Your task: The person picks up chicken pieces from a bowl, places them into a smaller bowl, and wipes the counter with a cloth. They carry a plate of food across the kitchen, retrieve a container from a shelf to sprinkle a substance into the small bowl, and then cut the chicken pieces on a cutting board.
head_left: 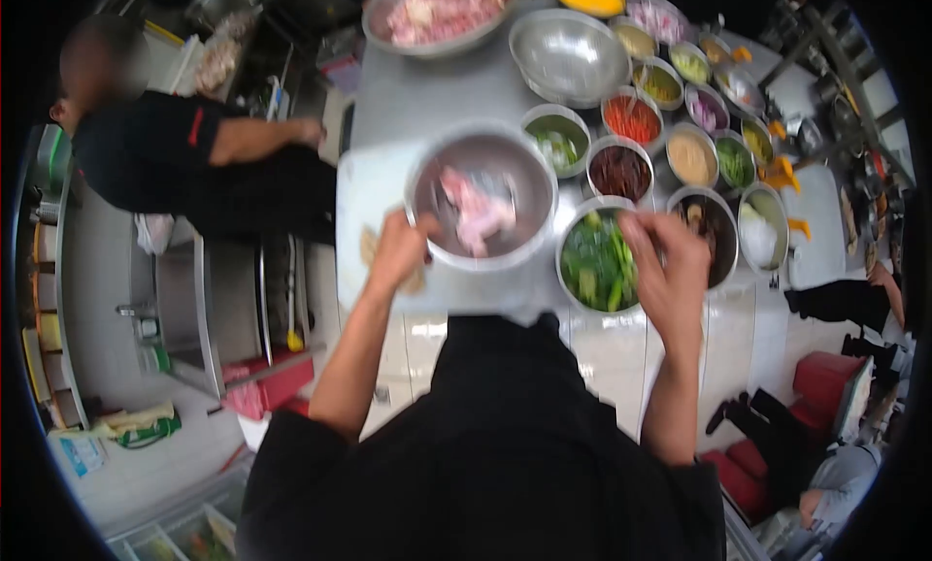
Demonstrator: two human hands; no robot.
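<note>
My left hand (400, 248) is closed on the near-left rim of a steel mixing bowl (532, 233). Pieces of raw pale-pink meat (476, 212), seemingly chicken, lie in the bottom of this bowl. My right hand (675, 265) is over the right edge of a container of chopped green vegetables (594, 260). Its thumb and fingers are drawn together in a pinch, and whatever may be between the tips is too blurred to make out. A white cutting board (374, 187) lies under the mixing bowl.
Dark red dried chillies (621, 173), chopped red peppers (631, 120) and several other ingredient containers crowd the right side. Behind stand a colander-like bowl (568, 51) and a large bowl of raw meat (447, 13). A person in black (184, 153) stands at the left.
</note>
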